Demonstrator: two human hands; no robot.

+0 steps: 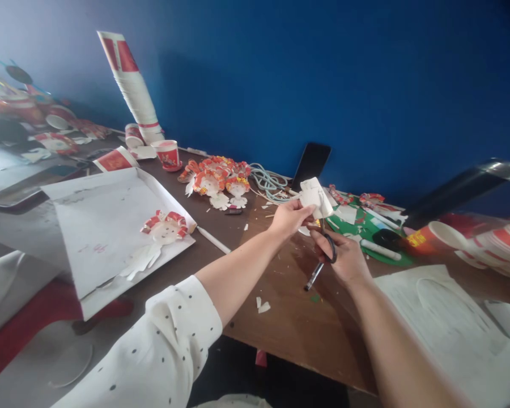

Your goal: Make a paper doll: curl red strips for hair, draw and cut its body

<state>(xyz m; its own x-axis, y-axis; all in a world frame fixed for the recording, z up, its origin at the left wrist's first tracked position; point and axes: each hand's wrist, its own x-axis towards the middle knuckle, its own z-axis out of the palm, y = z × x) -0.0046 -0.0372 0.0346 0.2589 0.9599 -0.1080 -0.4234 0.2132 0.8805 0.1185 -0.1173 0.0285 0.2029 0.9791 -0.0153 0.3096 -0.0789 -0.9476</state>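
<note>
My left hand pinches a small piece of white paper over the table, its thumb on top. Dark-handled scissors are gripped in my right hand, with fingers through the handles. The scissor blades point up at the lower edge of the paper; whether they touch or cut into it I cannot make out. Just below my right hand, a pen lies on the brown table. White paper scraps are scattered nearer to me.
A white box lid with a cut cup figure lies left. Behind are a heap of red-and-white cut cups, a coiled cable and a phone. Stacked cups, a green mat and papers are right.
</note>
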